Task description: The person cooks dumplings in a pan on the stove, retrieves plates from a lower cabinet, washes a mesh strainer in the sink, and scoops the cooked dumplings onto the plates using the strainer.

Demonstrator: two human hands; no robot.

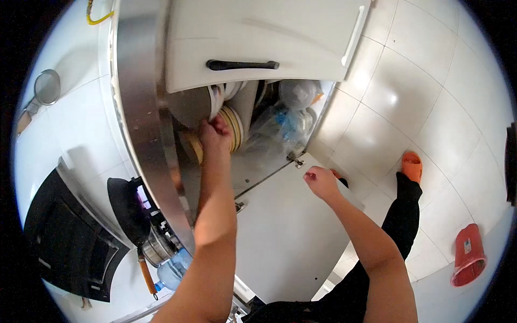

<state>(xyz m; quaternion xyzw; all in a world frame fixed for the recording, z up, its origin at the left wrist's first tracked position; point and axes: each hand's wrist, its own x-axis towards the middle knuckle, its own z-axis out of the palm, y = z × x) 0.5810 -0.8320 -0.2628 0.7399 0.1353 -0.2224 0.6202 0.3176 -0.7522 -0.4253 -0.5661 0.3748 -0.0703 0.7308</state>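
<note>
My left hand [216, 131] reaches into the open cabinet, with its fingers curled at the lower edge of a pale plate [215, 101]. The wrist and forearm cover part of what lies behind. Right beside those fingers stands a stack of plates [233, 129] with yellow and dark bands on the rims. Another yellowish curved rim [194, 146] shows left of my wrist. My right hand [321, 182] is loosely closed above the hinge-side edge of the opened cabinet door [291, 237]. Nothing is visible in it.
A second cabinet door [264, 32] with a black handle is beside the opening. Clear plastic bags [283, 129] lie inside. On the counter side are a pan [126, 210] and a water bottle [173, 269]. A red bucket [468, 255] is on the tiled floor [393, 107].
</note>
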